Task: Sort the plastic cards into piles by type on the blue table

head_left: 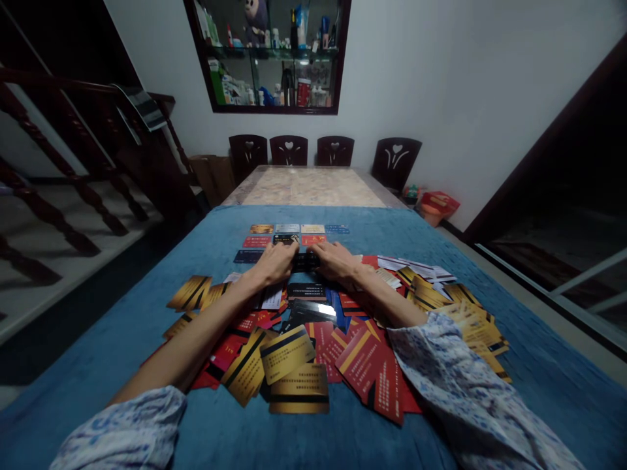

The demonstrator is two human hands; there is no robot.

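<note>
Both my arms reach forward over a blue cloth point(122, 339) strewn with plastic cards. My left hand point(274, 261) and my right hand point(337, 260) meet at a dark card point(305, 261), fingers curled onto its two ends. Just beyond them, cards lie in neat rows point(294, 235): a far row of several and a nearer row with a red one and a dark blue one. Under my forearms lies a loose heap of red, gold and black cards point(294, 352). More gold cards point(460, 313) spread to the right.
The blue cloth covers the near part of a long stone-topped table point(308, 186). Several dark chairs point(289, 150) stand at its far end below a wall cabinet point(269, 55) full of bottles. A wooden stair rail point(73, 163) runs on the left.
</note>
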